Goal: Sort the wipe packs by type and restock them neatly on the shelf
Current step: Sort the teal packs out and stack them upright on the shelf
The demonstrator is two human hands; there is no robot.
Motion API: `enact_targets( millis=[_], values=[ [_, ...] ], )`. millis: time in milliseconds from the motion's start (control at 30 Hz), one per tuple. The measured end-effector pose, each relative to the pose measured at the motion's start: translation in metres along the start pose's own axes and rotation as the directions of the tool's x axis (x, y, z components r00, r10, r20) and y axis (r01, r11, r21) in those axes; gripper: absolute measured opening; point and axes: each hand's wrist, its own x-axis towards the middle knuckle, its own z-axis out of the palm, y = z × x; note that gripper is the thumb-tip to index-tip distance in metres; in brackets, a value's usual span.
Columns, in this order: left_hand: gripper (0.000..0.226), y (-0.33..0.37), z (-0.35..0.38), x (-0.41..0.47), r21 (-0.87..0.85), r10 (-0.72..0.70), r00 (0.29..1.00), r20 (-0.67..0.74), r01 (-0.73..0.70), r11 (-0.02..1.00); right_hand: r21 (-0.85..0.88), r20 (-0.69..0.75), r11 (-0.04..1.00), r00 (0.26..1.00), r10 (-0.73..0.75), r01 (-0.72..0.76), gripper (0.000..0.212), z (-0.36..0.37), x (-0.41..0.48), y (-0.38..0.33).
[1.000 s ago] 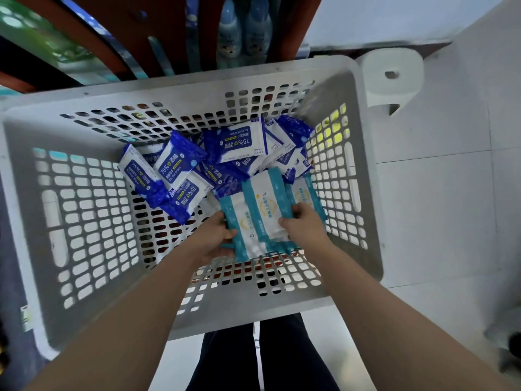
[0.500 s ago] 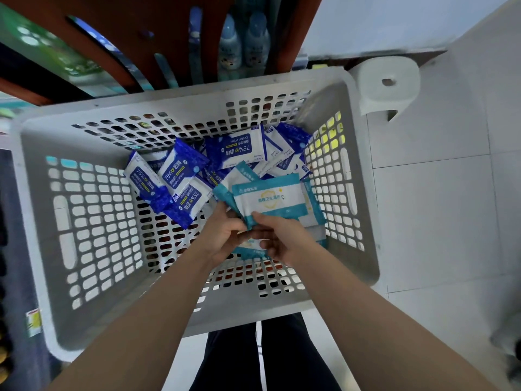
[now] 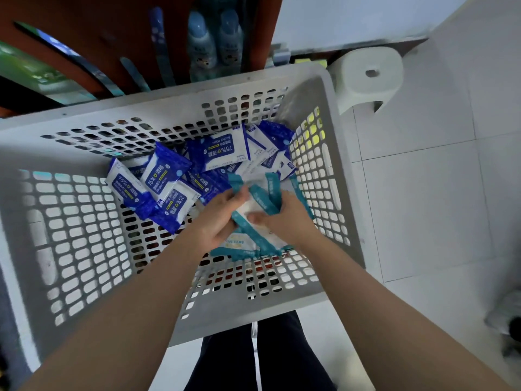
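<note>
Now both hands, left hand (image 3: pixel 218 218) and right hand (image 3: pixel 284 220), have gathered the teal wipe packs (image 3: pixel 260 198) at frame centre into one clasped bunch, leaving the blue packs (image 3: pixel 166 182) in the basket (image 3: pixel 84 238).

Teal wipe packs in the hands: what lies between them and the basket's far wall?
In the head view, a loose heap of dark blue 75% alcohol wipe packs fills the basket floor between the teal wipe packs and the far wall.

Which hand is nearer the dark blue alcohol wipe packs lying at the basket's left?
Left. The left hand sits right beside the dark blue alcohol wipe packs, nearly touching them; the right hand is farther off, on the teal packs.
</note>
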Motion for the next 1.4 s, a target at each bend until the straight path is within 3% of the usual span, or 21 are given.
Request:
enact_targets(
  millis=[33, 100, 167, 233, 300, 400, 467, 533, 600, 700, 1100, 1233, 1300, 1400],
  values=[
    [0.045, 0.001, 0.007, 0.004, 0.063, -0.025, 0.999, -0.031, 0.026, 0.998, -0.005, 0.007, 1.000, 1.000, 0.018, -0.018, 0.031, -0.001, -0.002, 0.006],
    [0.048, -0.001, 0.017, 0.017, 0.337, -0.012, 0.976, -0.216, 0.085, 0.938, -0.301, -0.029, 0.953, 0.999, 0.033, -0.040, 0.026, -0.005, -0.008, 0.016],
    [0.035, -0.006, 0.022, 0.033, 0.683, 0.231, 0.917, -0.326, 0.060, 0.728, -0.612, -0.016, 0.788, 0.998, 0.064, -0.061, 0.032, -0.008, -0.013, 0.023],
    [0.026, -0.008, 0.028, 0.053, 0.898, 0.377, 0.911, -0.168, -0.016, 0.439, -0.717, 0.017, 0.693, 0.992, 0.127, -0.076, 0.038, -0.011, -0.012, 0.023],
    [0.029, -0.003, 0.036, 0.075, 0.971, 0.299, 0.953, 0.052, -0.118, 0.208, -0.746, 0.056, 0.662, 0.983, 0.173, -0.074, 0.043, -0.017, -0.009, 0.020],
    [0.037, 0.010, 0.049, 0.111, 0.918, 0.024, 0.936, 0.352, -0.341, -0.203, -0.773, 0.111, 0.632, 0.972, 0.209, -0.048, 0.050, -0.030, -0.005, 0.017],
    [0.048, 0.017, 0.055, 0.133, 0.747, -0.162, 0.877, 0.452, -0.471, -0.470, -0.776, 0.136, 0.630, 0.968, 0.211, -0.029, 0.049, -0.035, -0.009, 0.017],
    [0.055, 0.023, 0.058, 0.148, 0.550, -0.226, 0.828, 0.513, -0.519, -0.654, -0.767, 0.162, 0.641, 0.970, 0.182, 0.008, 0.046, -0.038, -0.013, 0.017],
    [0.057, 0.028, 0.056, 0.153, 0.365, -0.270, 0.790, 0.551, -0.519, -0.773, -0.762, 0.203, 0.645, 0.968, 0.151, 0.059, 0.043, -0.041, -0.018, 0.016],
    [0.069, 0.025, 0.046, 0.151, 0.294, -0.291, 0.812, 0.506, -0.479, -0.827, -0.759, 0.266, 0.638, 0.956, 0.122, 0.130, 0.037, -0.044, -0.024, 0.014],
    [0.075, 0.009, 0.046, 0.145, 0.341, -0.292, 0.829, 0.477, -0.481, -0.808, -0.714, 0.308, 0.677, 0.949, 0.074, 0.179, 0.030, -0.044, -0.030, 0.026],
    [0.042, 0.011, 0.044, 0.134, 0.362, -0.233, 0.814, 0.532, -0.467, -0.807, -0.707, 0.305, 0.685, 0.950, 0.070, 0.176, 0.031, -0.043, -0.033, 0.026],
    [0.039, 0.013, 0.044, 0.122, 0.528, -0.131, 0.823, 0.553, -0.468, -0.709, -0.707, 0.300, 0.685, 0.952, 0.061, 0.179, 0.033, -0.043, -0.034, 0.026],
    [0.028, 0.015, 0.045, 0.092, 0.873, 0.052, 0.897, 0.439, -0.413, -0.260, -0.704, 0.307, 0.685, 0.950, 0.054, 0.189, 0.032, -0.043, -0.037, 0.027]
  ],
)
